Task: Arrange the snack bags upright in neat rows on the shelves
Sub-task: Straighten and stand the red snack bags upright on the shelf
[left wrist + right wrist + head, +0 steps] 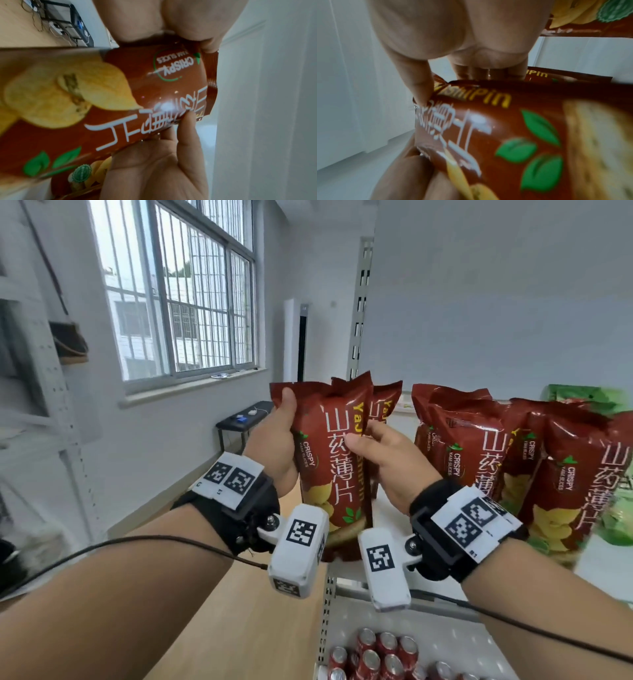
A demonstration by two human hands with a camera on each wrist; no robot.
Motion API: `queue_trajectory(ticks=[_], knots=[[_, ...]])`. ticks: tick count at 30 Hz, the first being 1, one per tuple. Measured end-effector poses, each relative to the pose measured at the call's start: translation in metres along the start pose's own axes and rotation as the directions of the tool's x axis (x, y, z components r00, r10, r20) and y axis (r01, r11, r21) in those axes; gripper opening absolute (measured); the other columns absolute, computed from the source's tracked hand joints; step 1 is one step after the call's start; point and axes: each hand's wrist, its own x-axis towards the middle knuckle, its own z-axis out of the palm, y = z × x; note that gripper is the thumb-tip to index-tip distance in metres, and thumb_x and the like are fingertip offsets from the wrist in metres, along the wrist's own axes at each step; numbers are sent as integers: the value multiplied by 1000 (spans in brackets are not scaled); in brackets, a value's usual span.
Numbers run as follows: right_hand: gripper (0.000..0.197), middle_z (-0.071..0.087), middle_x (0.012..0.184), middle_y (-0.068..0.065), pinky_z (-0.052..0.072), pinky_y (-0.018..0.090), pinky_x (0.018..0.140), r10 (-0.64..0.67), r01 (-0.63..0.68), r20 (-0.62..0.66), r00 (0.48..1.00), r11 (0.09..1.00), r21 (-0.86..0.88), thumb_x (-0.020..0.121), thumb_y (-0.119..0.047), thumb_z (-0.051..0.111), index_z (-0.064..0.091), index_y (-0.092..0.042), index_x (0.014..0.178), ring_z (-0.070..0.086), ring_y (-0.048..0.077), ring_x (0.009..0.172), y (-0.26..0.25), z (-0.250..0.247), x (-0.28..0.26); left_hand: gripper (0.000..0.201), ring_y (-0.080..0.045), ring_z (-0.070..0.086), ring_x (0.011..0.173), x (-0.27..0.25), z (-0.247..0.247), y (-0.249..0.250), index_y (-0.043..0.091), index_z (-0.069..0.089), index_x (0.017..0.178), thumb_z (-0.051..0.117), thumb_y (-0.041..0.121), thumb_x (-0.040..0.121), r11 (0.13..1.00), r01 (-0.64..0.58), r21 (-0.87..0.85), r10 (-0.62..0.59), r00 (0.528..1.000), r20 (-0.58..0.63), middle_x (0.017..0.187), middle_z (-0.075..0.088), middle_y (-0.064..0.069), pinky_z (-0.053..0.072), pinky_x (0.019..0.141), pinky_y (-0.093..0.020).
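A red-brown yam-slice snack bag point(330, 460) stands upright at the left end of the white shelf point(404, 422), held by both hands. My left hand point(279, 436) grips its left edge, thumb on the front near the top. My right hand point(376, 455) grips its right edge, thumb on the front and fingers behind. A second bag point(383, 405) stands close behind it. The left wrist view shows the same bag point(120, 108) with both thumbs on it; in the right wrist view the bag point(488, 128) fills the frame. Several more red bags point(479, 453) stand to the right.
Green snack bags point(582, 397) stand behind and right of the red ones. Several red drink cans point(376, 655) sit on the lower shelf. A perforated shelf upright point(359, 313) rises just behind the held bag. A barred window point(178, 289) and small black table point(243, 419) are at left.
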Motion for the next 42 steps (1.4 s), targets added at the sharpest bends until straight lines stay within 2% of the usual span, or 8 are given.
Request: queue_trajectory(ticks=[5, 10, 18, 26, 30, 33, 37, 42], knots=[[12, 74, 93, -7, 54, 26, 66, -44, 45, -10, 999, 994, 95, 87, -28, 63, 63, -25, 99, 71, 12, 84, -1, -1, -5, 55, -21, 65, 103, -29, -5, -6, 16, 59, 123, 54, 55, 84, 986, -3, 166, 2, 1000, 8, 111, 70, -5, 50, 83, -37], [20, 73, 92, -6, 55, 28, 61, -52, 53, -12, 999, 983, 174, 84, -35, 66, 61, -27, 102, 71, 12, 81, -3, 5, -13, 45, -18, 69, 89, -57, -10, -16, 14, 58, 120, 67, 24, 77, 979, 3, 205, -13, 999, 47, 100, 73, -2, 53, 82, -42], [50, 64, 106, 5, 53, 31, 77, 40, -76, 229, 973, 986, 150, 63, -21, 76, 52, -25, 106, 66, 17, 92, 15, 6, -40, 32, -16, 71, 81, -75, -5, -12, 11, 57, 120, 56, 27, 93, 984, -49, 174, 77, 985, -157, 95, 74, -1, 55, 72, -35], [41, 63, 110, 14, 56, 47, 82, -8, 0, 56, 998, 991, 132, 72, -36, 77, 50, -22, 99, 68, 28, 93, 5, 11, -38, 42, -11, 72, 79, -82, -4, -17, 33, 49, 107, 74, 24, 74, 978, 19, 206, 2, 995, -102, 101, 70, 2, 56, 55, -28], [47, 67, 95, -5, 53, 21, 59, -38, 13, 163, 986, 988, 152, 63, -40, 79, 53, -27, 101, 70, 7, 77, -5, 18, -40, 49, -18, 71, 84, -73, -10, -6, 27, 35, 123, 67, 30, 85, 992, 13, 125, 15, 976, -217, 111, 64, -2, 57, 58, -35], [61, 64, 107, -6, 55, 24, 69, -36, 13, 236, 971, 995, 101, 60, -32, 78, 50, -33, 115, 67, 12, 92, -8, 26, -42, 64, -21, 71, 81, -65, -19, 1, 29, 24, 138, 64, 35, 87, 997, 27, 71, -5, 958, -286, 106, 61, -4, 56, 57, -36], [77, 59, 114, -2, 49, 18, 59, -93, 101, 196, 976, 994, -33, 72, -12, 79, 39, -31, 135, 63, 6, 82, -8, 42, -41, 51, -26, 73, 74, -57, -29, 3, 12, 42, 131, 55, 42, 93, 997, 67, 37, -53, 950, -307, 103, 69, -15, 56, 56, -36], [68, 55, 113, -10, 50, 14, 62, -159, 162, 114, 981, 986, -24, 72, -2, 76, 42, -33, 124, 62, 8, 88, -8, 55, -34, 56, -26, 72, 78, -53, -41, 5, 10, 58, 122, 49, 56, 91, 981, 189, 34, -174, 949, -265, 102, 72, -15, 57, 60, -36]])
